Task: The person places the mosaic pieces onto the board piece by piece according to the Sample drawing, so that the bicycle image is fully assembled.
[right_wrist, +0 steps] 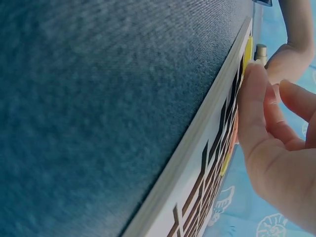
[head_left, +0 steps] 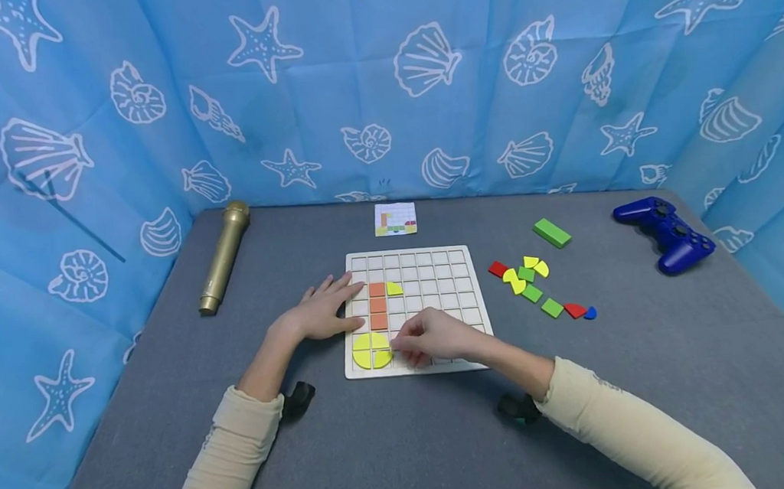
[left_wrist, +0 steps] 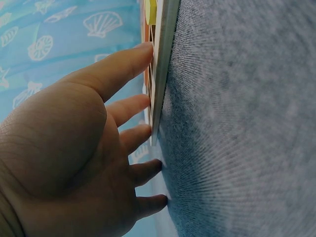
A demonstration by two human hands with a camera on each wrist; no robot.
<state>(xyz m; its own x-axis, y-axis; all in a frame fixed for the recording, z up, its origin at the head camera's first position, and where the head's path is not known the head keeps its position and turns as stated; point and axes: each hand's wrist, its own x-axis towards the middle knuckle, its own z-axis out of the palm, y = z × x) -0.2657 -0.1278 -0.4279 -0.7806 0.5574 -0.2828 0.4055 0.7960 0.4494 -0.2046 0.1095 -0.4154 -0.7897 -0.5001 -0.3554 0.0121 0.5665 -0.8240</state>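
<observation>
With the outspread left hand empty, the half-curled right hand, grip unclear, could brush yellow quarter-circle tiles askew.

The left arm reaches forward and slightly inward, its left hand palm down, fingers extended and spread, thumb apart. The right arm angles inward, bringing the right hand near the left, closer to the body, fingers bent. Whether they pinch anything is unclear.
</observation>
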